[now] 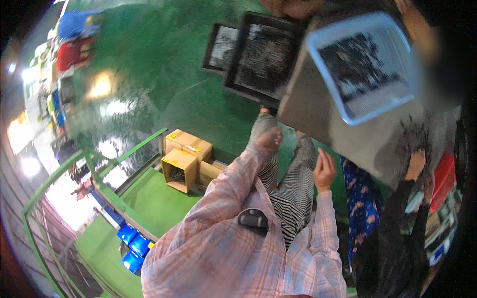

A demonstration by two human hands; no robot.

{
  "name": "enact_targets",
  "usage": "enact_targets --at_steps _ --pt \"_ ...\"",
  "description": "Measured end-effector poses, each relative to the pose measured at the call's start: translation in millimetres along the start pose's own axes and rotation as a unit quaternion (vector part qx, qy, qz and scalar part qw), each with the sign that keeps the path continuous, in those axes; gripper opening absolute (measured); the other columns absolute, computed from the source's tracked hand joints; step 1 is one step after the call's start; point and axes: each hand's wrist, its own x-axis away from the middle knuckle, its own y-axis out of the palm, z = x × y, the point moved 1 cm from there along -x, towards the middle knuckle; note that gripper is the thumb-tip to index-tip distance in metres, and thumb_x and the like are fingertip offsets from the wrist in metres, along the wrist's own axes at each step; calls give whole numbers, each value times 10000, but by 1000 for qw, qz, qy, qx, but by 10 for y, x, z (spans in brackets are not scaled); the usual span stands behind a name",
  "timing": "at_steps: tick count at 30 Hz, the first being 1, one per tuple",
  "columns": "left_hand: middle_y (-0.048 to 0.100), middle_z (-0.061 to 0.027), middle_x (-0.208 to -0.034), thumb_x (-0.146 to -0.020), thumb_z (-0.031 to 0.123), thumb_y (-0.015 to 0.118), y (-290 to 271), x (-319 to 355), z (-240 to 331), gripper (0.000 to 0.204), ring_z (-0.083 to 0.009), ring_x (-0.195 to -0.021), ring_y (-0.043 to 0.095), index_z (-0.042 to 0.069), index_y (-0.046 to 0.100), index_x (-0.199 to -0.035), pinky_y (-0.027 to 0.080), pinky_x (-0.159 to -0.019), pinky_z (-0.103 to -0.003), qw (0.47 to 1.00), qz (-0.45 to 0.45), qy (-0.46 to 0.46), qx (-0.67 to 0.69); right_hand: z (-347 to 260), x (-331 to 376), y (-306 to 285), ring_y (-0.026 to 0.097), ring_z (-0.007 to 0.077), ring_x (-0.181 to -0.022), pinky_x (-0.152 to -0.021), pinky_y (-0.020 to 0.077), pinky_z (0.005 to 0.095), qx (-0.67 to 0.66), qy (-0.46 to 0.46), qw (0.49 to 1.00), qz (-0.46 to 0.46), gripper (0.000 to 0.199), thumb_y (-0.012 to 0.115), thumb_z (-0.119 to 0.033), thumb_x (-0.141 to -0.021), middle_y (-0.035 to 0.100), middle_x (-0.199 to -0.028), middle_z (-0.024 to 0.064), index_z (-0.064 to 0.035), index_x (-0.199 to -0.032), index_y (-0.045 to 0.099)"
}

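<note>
The left hand [271, 139] hung loosely curled and empty over the striped trouser leg [293, 188]. The right hand [324, 171] was spread, holding nothing, near the grey tabletop [308, 107], where a blue tray [362, 67] of dark bits sat within reach.

Two black trays [263, 57] with dark bits lie beside one pale blue tray [360, 64] on one grey bench [308, 107], while three brown cardboard boxes [181, 169] stand on the green floor [164, 59], three blue crates [134, 248] sit lower down, and two bare hands [325, 169] show.
</note>
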Motion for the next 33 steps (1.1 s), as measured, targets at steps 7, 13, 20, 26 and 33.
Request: enact_targets --at_steps 7,13,20,26,33 --pt "551 -35 -680 -948 257 468 -486 923 2549 243 -153 -619 546 120 512 -752 465 -597 -306 889 95 445 41 -1057 -532 598 625 245 -796 -664 493 338 -96 69 993 -17 196 558 -85 -888 656 -912 95 -69 -1054 661" --pt "383 -193 -1382 -887 480 496 -330 745 3791 703 -380 -1187 442 -25 327 -1345 384 -962 -573 915 170 367 18 -1362 -611 481 636 267 -862 -737 511 351 -91 2 996 13 215 583 -67 -833 667 -941 103 -98 -1028 668" --pt "424 -178 -1377 -830 168 623 626 416 2942 725 -300 -1216 453 14 250 -1433 345 -1008 -334 778 188 424 -424 -288 -524 -503 631 301 -822 -710 511 346 -58 221 937 263 167 576 -64 -836 661 -941 122 -65 -977 665" --pt "588 -139 -1115 -731 -71 549 2030 680 634 453 -275 -1000 564 51 568 -1167 471 -803 -352 538 39 452 -710 1056 -638 -969 517 334 -1098 -938 420 401 -9 291 923 250 323 602 -201 -847 574 -1149 139 -113 -1157 590" --pt "614 -120 -1101 -793 -38 545 2758 350 -834 343 -227 -890 626 61 594 -1118 513 -686 -293 632 -55 234 -737 3167 -2039 -1875 225 384 -1347 -1001 243 651 136 387 849 333 550 544 -416 -867 303 -1435 171 -168 -1342 423"
